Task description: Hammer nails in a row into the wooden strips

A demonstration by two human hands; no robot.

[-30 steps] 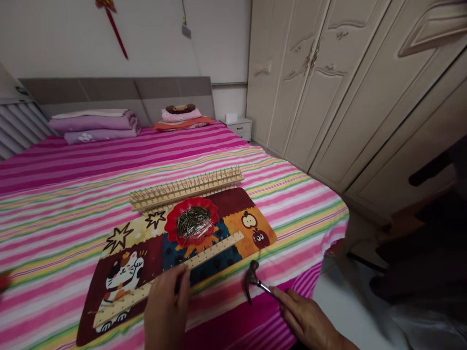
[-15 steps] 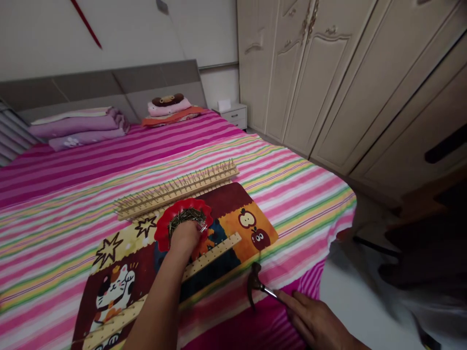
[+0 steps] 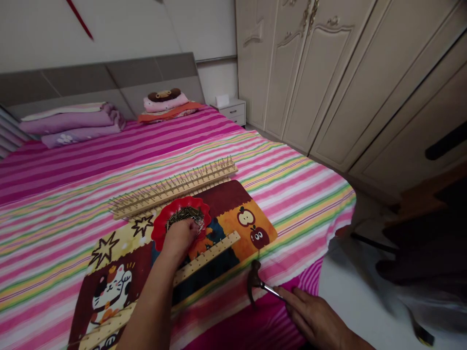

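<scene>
My left hand (image 3: 177, 239) reaches into a red scalloped dish (image 3: 160, 224) heaped with small nails (image 3: 184, 214); its fingers are curled down into the pile and hidden from me. My right hand (image 3: 314, 318) rests on the bed's front edge, closed on the metal handle of a small hammer (image 3: 254, 281) whose dark head lies on the sheet. A wooden strip with holes (image 3: 207, 253) lies on the cartoon mat (image 3: 233, 204) just in front of the dish. A second wooden strip studded with upright nails (image 3: 171, 187) lies behind the dish.
The bed (image 3: 73, 194) has a pink striped sheet, with folded purple bedding (image 3: 69, 124) and a pillow stack (image 3: 166, 104) at the headboard. Cream wardrobe doors (image 3: 321, 82) line the right side. A white nightstand (image 3: 233, 111) stands at the far corner. Floor lies to the right.
My left hand moved from the holed strip up into the red dish of nails and now digs in it. My right hand stayed on the hammer. The view tilted slightly down.
</scene>
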